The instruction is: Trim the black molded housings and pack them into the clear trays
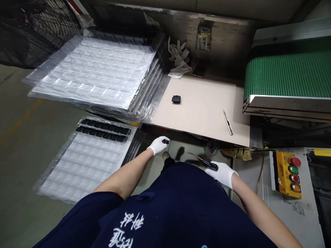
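My left hand (pixel 157 146), in a white glove, is closed on a small black plastic part (pixel 166 141) in front of the table edge. In my gloved right hand (pixel 221 174) is a black air blow gun (pixel 210 165); its thin copper-coloured nozzle points left, toward my other hand. Another black plastic part (pixel 176 99) lies on the beige table board (pixel 199 110). To the left of my left arm, a clear blister tray (pixel 82 165) has two rows of black parts along its far end; its other pockets hold none.
Stacked clear trays (pixel 95 72) stand at the back left, near a fan (pixel 36 31). A utility knife (pixel 228 123), white gloves (pixel 179 58) and a phone (pixel 200 68) lie on the table. Rightward are a green conveyor belt (pixel 289 72) and a yellow button box (pixel 287 175).
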Action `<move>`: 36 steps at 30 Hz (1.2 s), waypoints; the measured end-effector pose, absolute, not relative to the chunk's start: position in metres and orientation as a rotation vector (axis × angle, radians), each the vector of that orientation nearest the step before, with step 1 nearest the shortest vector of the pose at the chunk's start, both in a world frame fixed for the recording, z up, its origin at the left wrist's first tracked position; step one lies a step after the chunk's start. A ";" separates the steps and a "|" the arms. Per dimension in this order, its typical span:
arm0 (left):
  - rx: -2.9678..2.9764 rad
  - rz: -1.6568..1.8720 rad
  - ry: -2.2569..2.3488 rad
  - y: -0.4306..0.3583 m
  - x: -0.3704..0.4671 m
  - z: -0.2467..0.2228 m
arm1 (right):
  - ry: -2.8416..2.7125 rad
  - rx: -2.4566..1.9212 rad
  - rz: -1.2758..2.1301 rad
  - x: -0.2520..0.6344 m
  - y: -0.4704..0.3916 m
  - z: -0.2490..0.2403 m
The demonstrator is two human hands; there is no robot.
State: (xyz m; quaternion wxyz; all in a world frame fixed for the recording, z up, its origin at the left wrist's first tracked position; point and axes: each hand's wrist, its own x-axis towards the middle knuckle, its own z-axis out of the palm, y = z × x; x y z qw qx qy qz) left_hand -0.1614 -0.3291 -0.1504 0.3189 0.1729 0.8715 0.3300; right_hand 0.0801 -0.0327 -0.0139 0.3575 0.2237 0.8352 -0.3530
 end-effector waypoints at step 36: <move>0.517 0.978 2.197 -0.311 -0.128 -0.113 | 2.134 0.600 -1.107 0.081 -0.031 -0.025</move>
